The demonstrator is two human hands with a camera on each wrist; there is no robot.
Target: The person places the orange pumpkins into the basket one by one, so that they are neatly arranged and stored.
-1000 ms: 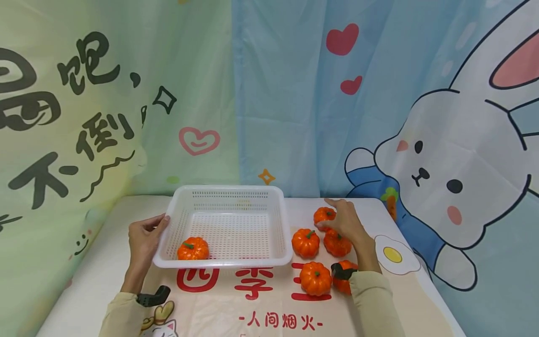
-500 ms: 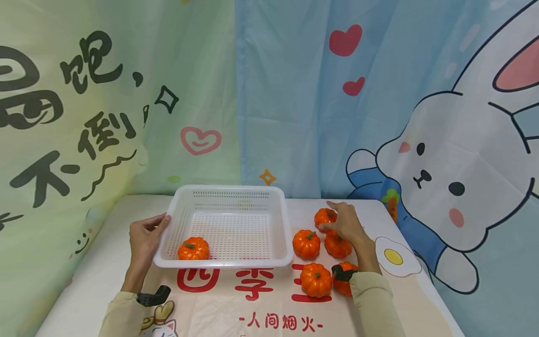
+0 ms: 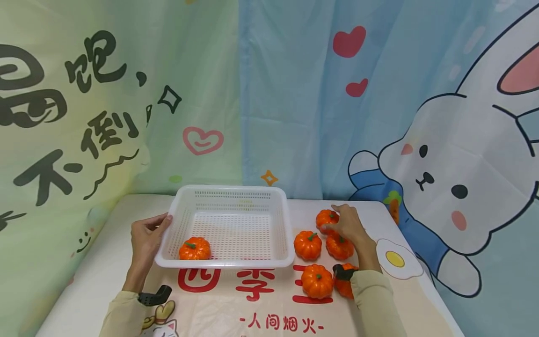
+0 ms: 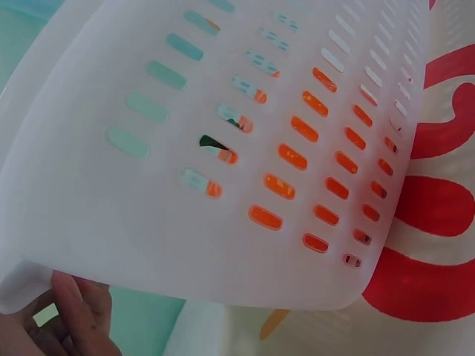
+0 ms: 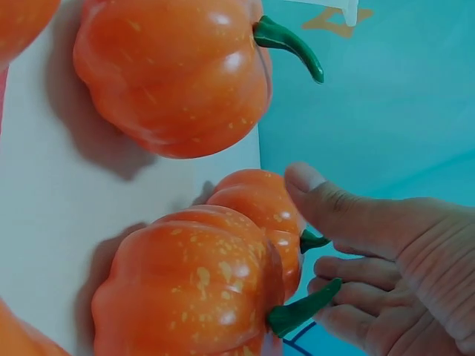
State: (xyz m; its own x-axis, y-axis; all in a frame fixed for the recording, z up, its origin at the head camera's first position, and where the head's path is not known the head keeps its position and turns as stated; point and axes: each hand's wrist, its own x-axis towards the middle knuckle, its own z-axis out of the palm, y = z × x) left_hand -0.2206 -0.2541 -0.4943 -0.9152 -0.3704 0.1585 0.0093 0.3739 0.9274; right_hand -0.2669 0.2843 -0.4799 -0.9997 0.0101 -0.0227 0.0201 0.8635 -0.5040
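My left hand [image 3: 145, 238] grips the left rim of a white perforated plastic basket [image 3: 227, 263]; the left wrist view shows thumb and fingers at the basket's edge [image 4: 148, 245]. Inside, at the front left, lies one orange pumpkin [image 3: 195, 248] with a green stem. At the table's right, my right hand [image 3: 349, 225] is spread over the farthest pumpkin [image 3: 326, 220]. The right wrist view has the thumb and fingers apart beside that far pumpkin [image 5: 256, 196]; a nearer pumpkin [image 5: 185, 282] partly covers it, and contact is hard to judge.
More pumpkins stand right of the basket: one by its wall [image 3: 308, 245], one just below the right hand [image 3: 339, 246], one nearer the front [image 3: 317, 281], and one partly behind the right wrist [image 3: 345, 283]. A printed cloth [image 3: 278, 304] covers the table; a curtain [image 3: 278, 93] hangs behind.
The whole head view has shifted slightly to the right. Both hands, the basket and the pumpkins keep nearly the same places relative to each other.
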